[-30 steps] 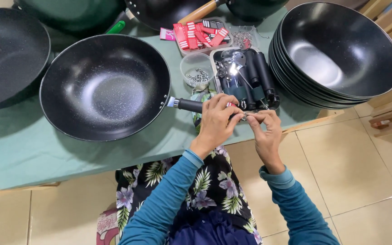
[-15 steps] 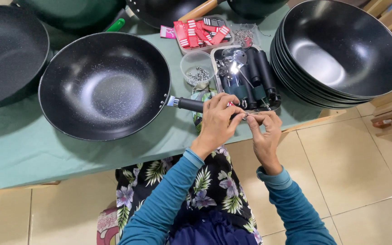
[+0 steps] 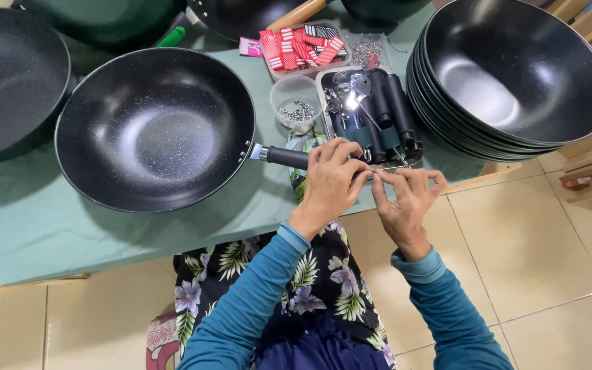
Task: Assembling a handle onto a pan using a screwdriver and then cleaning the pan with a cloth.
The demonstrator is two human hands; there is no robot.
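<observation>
Green-covered table (image 3: 29, 226) bears a black wok (image 3: 153, 128); left hand (image 3: 331, 179) stays clenched around its handle (image 3: 286, 157) (barely shifted); right hand (image 3: 405, 199), just beside, pinches something small, so fastening continues.

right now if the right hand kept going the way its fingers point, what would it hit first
Most likely the tray of black handles, just past the right hand fingertips. Height is hard to judge from above, so it might pass over the rim.
</observation>
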